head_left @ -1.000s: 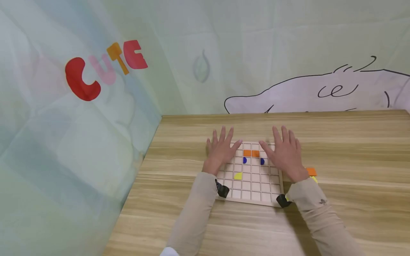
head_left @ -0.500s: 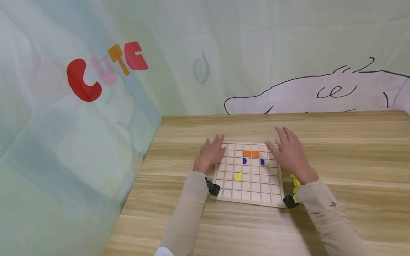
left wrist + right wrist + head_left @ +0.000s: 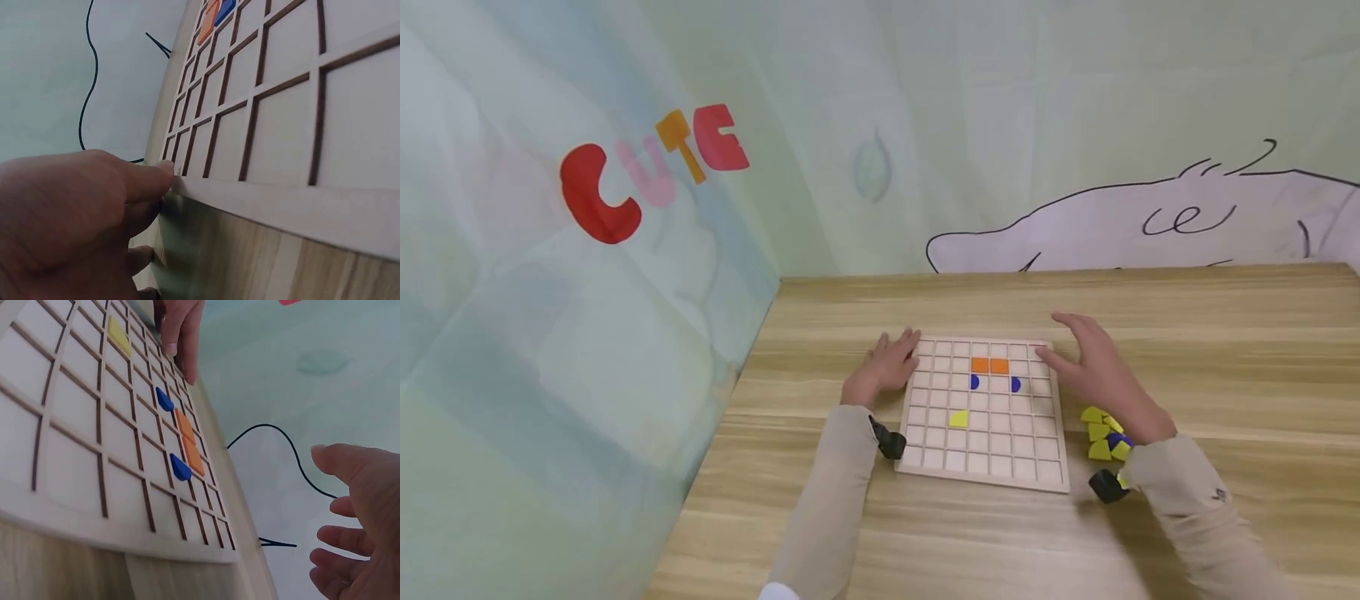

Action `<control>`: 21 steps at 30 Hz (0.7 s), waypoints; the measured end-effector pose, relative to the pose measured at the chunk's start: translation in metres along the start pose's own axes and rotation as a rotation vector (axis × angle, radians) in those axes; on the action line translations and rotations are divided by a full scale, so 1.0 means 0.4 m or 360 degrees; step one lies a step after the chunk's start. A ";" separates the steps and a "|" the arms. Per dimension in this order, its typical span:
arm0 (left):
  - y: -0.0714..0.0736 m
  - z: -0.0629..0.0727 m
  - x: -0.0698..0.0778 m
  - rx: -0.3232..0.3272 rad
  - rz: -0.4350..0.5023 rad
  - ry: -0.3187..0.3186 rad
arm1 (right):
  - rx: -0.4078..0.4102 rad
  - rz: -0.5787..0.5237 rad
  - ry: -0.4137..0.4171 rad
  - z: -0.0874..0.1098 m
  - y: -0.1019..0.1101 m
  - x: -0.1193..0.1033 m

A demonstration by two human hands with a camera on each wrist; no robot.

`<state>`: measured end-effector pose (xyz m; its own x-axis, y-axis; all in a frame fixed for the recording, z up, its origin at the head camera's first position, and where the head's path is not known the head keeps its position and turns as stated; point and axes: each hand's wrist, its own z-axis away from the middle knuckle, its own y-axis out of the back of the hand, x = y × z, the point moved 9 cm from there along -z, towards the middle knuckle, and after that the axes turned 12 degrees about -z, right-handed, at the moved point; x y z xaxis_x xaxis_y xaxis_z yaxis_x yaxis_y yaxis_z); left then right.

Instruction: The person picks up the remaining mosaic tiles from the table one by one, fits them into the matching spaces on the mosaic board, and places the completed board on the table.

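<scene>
A pale wooden grid board lies on the table. Two orange square tiles sit side by side in its upper cells. Below them are two blue half-round tiles, one left and one right; a yellow quarter-round tile sits lower left. My left hand is at the board's far left edge, its thumb touching the rim in the left wrist view. My right hand is beside the far right corner, thumb and fingers spread apart, with nothing between them in the right wrist view.
A small pile of yellow tiles with a blue tile lies right of the board, partly under my right wrist. The wooden table ends against a printed cloth backdrop behind and at the left.
Both hands have moved outward from over the board, the left to the left edge and the right to the right. The pile of tiles has come into fuller view.
</scene>
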<state>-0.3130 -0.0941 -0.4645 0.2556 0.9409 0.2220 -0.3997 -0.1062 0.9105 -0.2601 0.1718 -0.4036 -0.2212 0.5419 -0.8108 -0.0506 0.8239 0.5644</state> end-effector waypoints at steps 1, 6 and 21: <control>0.001 -0.001 0.002 -0.0008 0.0005 -0.0009 | 0.0006 -0.0004 0.0005 0.005 0.006 0.001; 0.000 -0.002 0.004 -0.0039 0.0016 -0.0012 | 0.0011 -0.0014 0.0014 0.027 0.021 0.017; 0.002 0.006 0.002 -0.0047 0.0043 0.0033 | -0.0203 0.0156 -0.0015 0.075 0.014 0.073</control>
<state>-0.3112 -0.0943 -0.4629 0.2265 0.9443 0.2388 -0.4321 -0.1223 0.8935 -0.2376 0.1972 -0.4287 -0.2220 0.6204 -0.7522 -0.1528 0.7398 0.6553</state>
